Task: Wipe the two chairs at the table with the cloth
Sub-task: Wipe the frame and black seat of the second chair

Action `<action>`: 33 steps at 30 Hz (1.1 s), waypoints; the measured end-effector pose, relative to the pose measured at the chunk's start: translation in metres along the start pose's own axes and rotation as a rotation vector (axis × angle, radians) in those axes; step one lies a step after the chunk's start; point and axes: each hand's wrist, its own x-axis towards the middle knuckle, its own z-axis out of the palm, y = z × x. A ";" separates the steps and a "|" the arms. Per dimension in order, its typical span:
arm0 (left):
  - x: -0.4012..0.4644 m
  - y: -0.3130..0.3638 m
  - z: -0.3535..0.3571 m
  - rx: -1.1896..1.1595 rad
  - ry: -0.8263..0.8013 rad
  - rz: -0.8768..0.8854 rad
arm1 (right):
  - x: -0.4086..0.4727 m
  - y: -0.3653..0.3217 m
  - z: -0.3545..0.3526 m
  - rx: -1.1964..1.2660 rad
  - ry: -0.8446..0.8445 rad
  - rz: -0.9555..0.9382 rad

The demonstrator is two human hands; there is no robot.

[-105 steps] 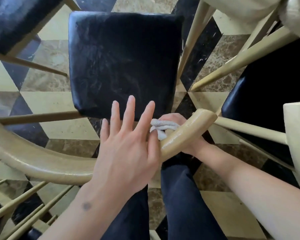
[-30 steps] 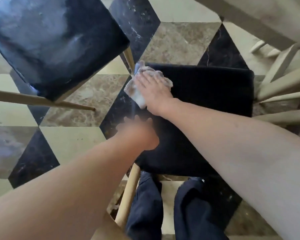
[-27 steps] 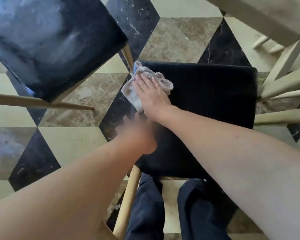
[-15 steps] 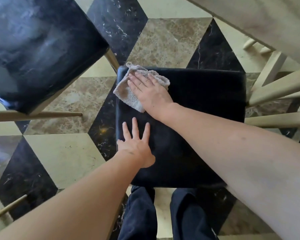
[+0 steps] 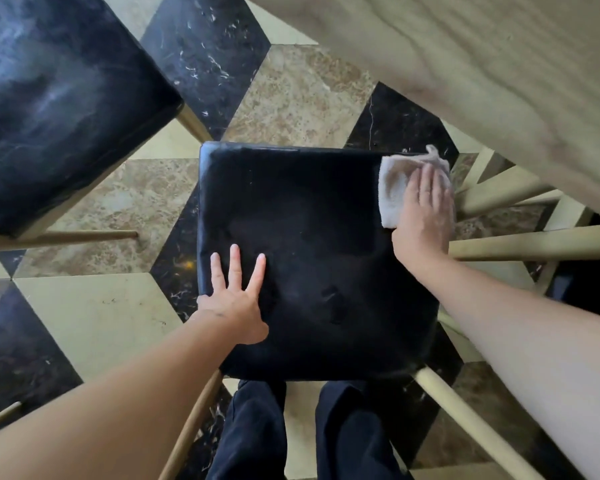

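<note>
My right hand (image 5: 425,209) pressing flat, fingers extended, on pale cloth (image 5: 392,188) at far right corner of black chair seat (image 5: 309,237), just below table edge (image 5: 482,64); my left hand (image 5: 236,292) lying open, fingers spread, bracing seat's near left edge; second black seat (image 5: 59,98) standing apart at upper left, over patterned marble floor (image 5: 298,98)

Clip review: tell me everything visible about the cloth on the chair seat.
The small off-white terry cloth lies crumpled and partly folded on the far right corner of the black padded chair seat. The right hand presses flat on it, fingers spread, covering its right part. A puckered tip sticks up at the seat's far edge. Nothing else touches it.
</note>
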 end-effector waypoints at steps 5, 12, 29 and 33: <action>-0.004 -0.010 -0.006 -0.037 -0.026 0.018 | -0.055 -0.011 0.009 0.176 -0.091 0.336; -0.006 -0.011 -0.011 -0.080 0.004 0.047 | -0.090 -0.042 0.003 0.415 -0.147 0.620; 0.008 -0.081 -0.093 -0.591 0.782 0.141 | -0.091 -0.197 0.002 0.124 -0.065 -0.595; 0.025 -0.070 -0.099 -0.398 0.635 0.240 | -0.147 -0.178 0.024 0.102 -0.087 -0.878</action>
